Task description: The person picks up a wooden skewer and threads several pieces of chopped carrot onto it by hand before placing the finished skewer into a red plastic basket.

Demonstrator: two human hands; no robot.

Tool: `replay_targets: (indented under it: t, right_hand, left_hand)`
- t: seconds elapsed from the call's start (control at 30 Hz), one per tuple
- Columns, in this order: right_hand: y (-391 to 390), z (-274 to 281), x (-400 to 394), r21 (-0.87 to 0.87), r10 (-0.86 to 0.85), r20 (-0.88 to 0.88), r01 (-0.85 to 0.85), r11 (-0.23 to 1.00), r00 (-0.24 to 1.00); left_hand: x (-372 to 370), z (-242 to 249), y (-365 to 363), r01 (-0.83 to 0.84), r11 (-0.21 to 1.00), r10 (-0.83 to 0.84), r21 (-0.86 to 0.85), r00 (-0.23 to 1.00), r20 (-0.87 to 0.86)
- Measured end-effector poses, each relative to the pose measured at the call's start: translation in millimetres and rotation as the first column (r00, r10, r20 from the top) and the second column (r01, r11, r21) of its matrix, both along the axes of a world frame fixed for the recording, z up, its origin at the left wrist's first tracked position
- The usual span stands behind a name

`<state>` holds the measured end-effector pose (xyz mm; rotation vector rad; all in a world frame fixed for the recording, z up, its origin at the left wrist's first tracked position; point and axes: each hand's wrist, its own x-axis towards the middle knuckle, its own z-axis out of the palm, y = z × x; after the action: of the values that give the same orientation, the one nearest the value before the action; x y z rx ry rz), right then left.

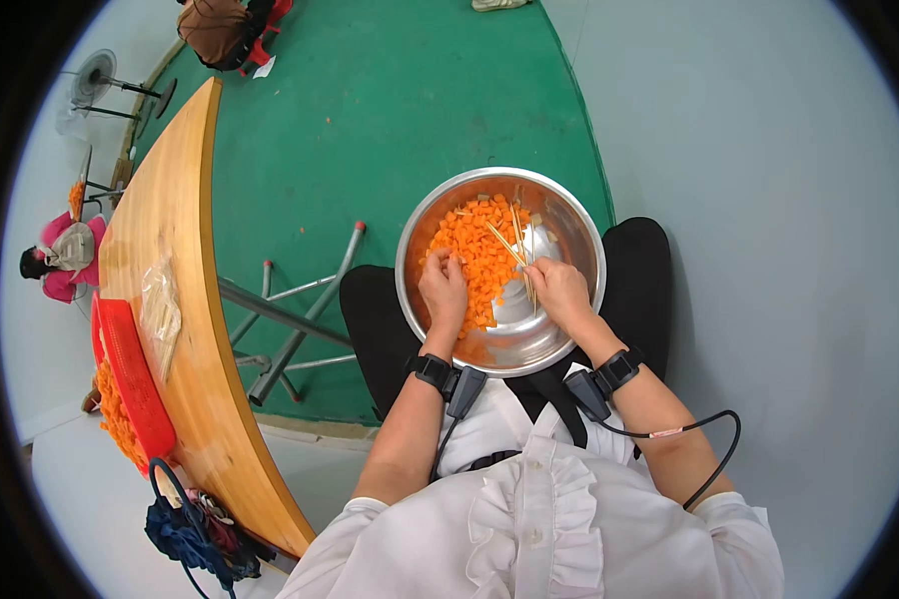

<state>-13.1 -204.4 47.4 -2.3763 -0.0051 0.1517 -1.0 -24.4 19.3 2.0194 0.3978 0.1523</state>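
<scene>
A round steel bowl (554,346) rests on the lap, between black-clad thighs. Diced orange carrot (481,262) covers the bowl's left and middle parts, and bare metal shows at the right. My left hand (442,290) is over the carrot at the bowl's left side, fingertips pressed together; whatever they pinch is too small to make out. In my right hand (557,290), at the bowl's right, several thin wooden skewers (509,243) are held, pointing up and left over the carrot. More thin sticks stand near its fingers.
A wooden table (205,399) at the left carries a red basket (140,374) of carrot and a clear bag of sticks (160,309). Metal legs (290,349) stand beside my knee. Two people sit farther off, near a fan (95,75).
</scene>
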Motion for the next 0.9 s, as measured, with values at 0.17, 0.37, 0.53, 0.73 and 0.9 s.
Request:
replay_targets:
  t: [0.17, 0.37, 0.53, 0.73, 0.9]
  right_hand:
    - [0, 8, -1, 0.086, -0.011, 0.082, 0.004, 0.996, 0.997]
    - [1, 6, -2, 0.079, 0.021, 0.05, -0.025, 0.997, 0.999]
    - [4, 10, -6, 0.117, 0.181, 0.08, -0.19, 0.975, 0.98]
    - [6, 1, -7, 0.104, 0.201, 0.157, -0.219, 0.97, 0.967]
    - [5, 0, -7, 0.082, 0.225, 0.17, -0.241, 0.967, 0.96]
  left_hand:
    - [0, -16, 4, -0.023, 0.999, 0.023, 0.029, 1.0, 0.012]
    - [4, -7, 6, -0.173, 0.864, 0.116, -0.473, 0.982, -0.147]
    - [5, -5, 10, -0.16, 0.773, 0.06, -0.613, 0.982, -0.181]
    - [3, -1, 6, -0.12, 0.806, 0.024, -0.579, 0.985, -0.171]
    - [3, 2, 2, -0.093, 0.814, 0.012, -0.573, 0.99, -0.144]
